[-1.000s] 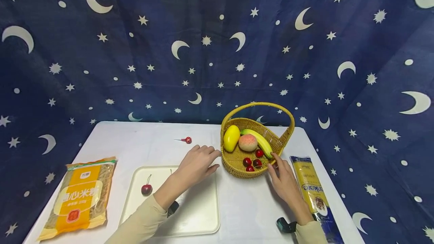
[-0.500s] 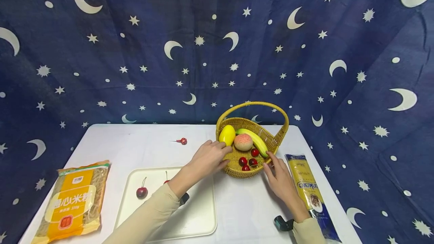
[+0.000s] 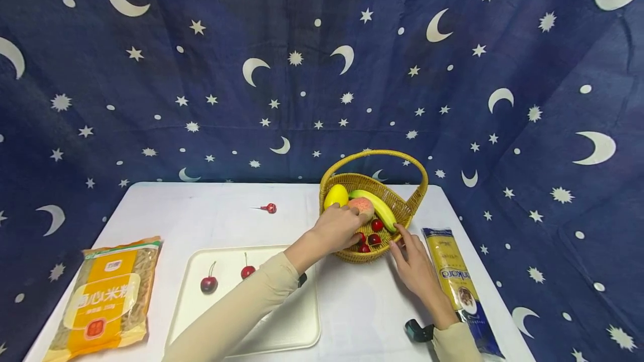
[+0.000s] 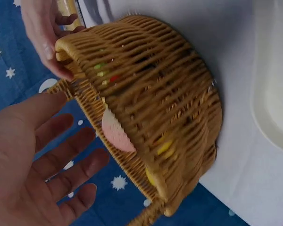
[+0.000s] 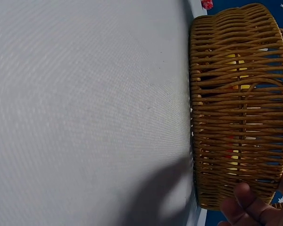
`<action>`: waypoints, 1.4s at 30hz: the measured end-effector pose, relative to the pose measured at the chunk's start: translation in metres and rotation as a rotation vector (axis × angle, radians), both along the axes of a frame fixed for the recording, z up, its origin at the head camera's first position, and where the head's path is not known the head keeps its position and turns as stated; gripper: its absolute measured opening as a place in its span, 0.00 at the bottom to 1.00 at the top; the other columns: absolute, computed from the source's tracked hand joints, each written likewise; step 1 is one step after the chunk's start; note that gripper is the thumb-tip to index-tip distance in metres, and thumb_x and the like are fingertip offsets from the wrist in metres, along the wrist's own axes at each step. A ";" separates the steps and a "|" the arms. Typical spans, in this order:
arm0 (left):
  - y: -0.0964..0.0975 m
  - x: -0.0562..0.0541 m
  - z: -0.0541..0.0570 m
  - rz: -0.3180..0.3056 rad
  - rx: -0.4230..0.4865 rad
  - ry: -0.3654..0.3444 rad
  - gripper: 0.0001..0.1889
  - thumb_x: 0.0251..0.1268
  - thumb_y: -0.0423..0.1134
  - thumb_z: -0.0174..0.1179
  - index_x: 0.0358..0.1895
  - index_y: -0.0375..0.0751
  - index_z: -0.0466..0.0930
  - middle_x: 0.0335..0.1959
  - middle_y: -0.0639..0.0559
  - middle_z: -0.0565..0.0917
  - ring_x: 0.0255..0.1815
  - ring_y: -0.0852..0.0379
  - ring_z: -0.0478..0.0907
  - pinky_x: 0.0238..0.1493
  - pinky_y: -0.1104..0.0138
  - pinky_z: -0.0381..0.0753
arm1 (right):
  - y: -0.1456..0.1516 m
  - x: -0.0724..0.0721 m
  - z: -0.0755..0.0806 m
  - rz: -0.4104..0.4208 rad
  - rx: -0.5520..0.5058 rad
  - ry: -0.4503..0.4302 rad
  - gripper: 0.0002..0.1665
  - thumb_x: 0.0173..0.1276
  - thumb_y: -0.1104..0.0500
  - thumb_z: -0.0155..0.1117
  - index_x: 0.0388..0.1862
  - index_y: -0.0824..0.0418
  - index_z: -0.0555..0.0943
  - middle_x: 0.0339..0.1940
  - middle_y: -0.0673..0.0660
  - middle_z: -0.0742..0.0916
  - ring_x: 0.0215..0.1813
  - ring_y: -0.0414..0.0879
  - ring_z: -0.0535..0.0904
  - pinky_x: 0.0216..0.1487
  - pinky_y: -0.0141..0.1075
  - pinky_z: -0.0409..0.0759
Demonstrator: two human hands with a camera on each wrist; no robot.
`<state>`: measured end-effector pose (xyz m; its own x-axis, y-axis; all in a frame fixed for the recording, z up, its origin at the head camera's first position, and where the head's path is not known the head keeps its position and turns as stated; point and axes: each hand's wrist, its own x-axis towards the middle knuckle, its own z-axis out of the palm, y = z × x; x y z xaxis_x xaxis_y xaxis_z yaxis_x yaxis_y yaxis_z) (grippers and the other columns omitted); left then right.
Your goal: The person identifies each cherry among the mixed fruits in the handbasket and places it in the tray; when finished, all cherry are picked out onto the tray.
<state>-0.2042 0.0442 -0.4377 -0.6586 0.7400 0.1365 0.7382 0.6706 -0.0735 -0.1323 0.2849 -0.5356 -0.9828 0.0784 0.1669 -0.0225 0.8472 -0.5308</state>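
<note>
A wicker basket [image 3: 358, 257] with a tall arched handle holds a yellow fruit [image 3: 336, 195], a peach [image 3: 362, 204], a banana [image 3: 378, 207] and several red cherries [image 3: 374, 239]. My left hand [image 3: 336, 230] reaches over the basket's left rim, close to the peach and partly covering the cherries. Its fingers are spread and loosely bent in the left wrist view, with nothing between them. At the basket's right front, my right hand [image 3: 416, 267] grips the rim; fingertips [image 5: 244, 192] show against the outer weave in the right wrist view.
Left of the basket is a cream tray [image 3: 297, 328] with two stemmed cherries [image 3: 208, 284]. A red-handled thin spike [image 3: 269, 208] lies behind it. An orange noodle bag [image 3: 108, 300] is at far left; a blue-and-gold pasta packet [image 3: 460, 284] lies right of my right hand.
My left hand has moved right, from beside the basket to over its inside near the peach. The right hand stays at the rim. The head view has shifted slightly.
</note>
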 end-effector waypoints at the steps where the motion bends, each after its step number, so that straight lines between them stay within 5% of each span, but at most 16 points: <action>1: 0.003 -0.001 -0.002 0.003 -0.018 -0.003 0.18 0.71 0.56 0.69 0.58 0.56 0.86 0.47 0.55 0.90 0.44 0.56 0.88 0.42 0.64 0.83 | 0.000 0.000 0.000 0.004 0.001 0.001 0.35 0.86 0.43 0.52 0.84 0.53 0.64 0.55 0.61 0.82 0.56 0.55 0.80 0.57 0.54 0.78; 8: 0.018 -0.007 -0.015 0.009 -0.080 -0.044 0.17 0.71 0.54 0.69 0.58 0.57 0.86 0.49 0.55 0.91 0.47 0.55 0.89 0.46 0.63 0.85 | 0.000 -0.001 -0.002 0.007 0.003 0.012 0.35 0.85 0.43 0.54 0.84 0.52 0.65 0.56 0.62 0.82 0.57 0.56 0.80 0.58 0.54 0.79; 14: 0.034 -0.010 -0.012 0.023 -0.177 -0.099 0.15 0.72 0.53 0.68 0.57 0.59 0.86 0.51 0.58 0.91 0.48 0.58 0.89 0.51 0.63 0.87 | 0.002 0.000 -0.002 0.005 0.008 0.016 0.35 0.85 0.43 0.53 0.84 0.53 0.65 0.55 0.62 0.82 0.56 0.55 0.80 0.55 0.52 0.78; 21: 0.047 -0.014 -0.014 0.089 -0.288 -0.209 0.21 0.74 0.54 0.66 0.67 0.63 0.82 0.56 0.56 0.90 0.53 0.58 0.87 0.57 0.61 0.87 | 0.001 -0.001 -0.005 0.019 0.002 0.036 0.34 0.85 0.45 0.55 0.83 0.53 0.66 0.54 0.62 0.82 0.55 0.55 0.80 0.55 0.52 0.79; 42: 0.051 -0.015 -0.034 0.076 -0.308 -0.187 0.17 0.79 0.46 0.62 0.66 0.63 0.83 0.55 0.59 0.91 0.56 0.58 0.88 0.56 0.62 0.88 | 0.004 -0.001 -0.006 0.019 -0.006 0.052 0.33 0.85 0.48 0.56 0.83 0.54 0.66 0.52 0.62 0.82 0.54 0.55 0.80 0.55 0.52 0.78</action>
<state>-0.2188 0.0956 -0.4716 -0.7058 0.6756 -0.2131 0.7069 0.6916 -0.1485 -0.1331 0.2884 -0.5413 -0.9743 0.0613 0.2169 -0.0658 0.8430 -0.5339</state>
